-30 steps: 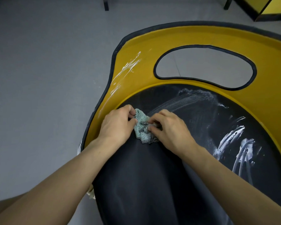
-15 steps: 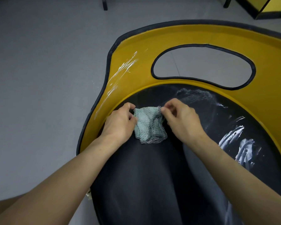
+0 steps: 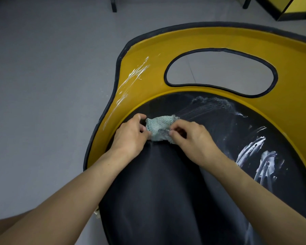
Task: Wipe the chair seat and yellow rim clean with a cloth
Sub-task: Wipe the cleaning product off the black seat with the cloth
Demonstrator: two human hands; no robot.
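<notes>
Cloth [image 3: 158, 128], nubbly teal weave with a mesh edge, lies bunched at ten o'clock on the smooth black seat [image 3: 166, 191], pinched at nine by the left hand [image 3: 131, 137] and at three by the right hand [image 3: 193, 138], probably to fold out a fresh face; white smears [image 3: 134, 75] streak the glossy yellow rim [image 3: 140, 99] at eleven
</notes>
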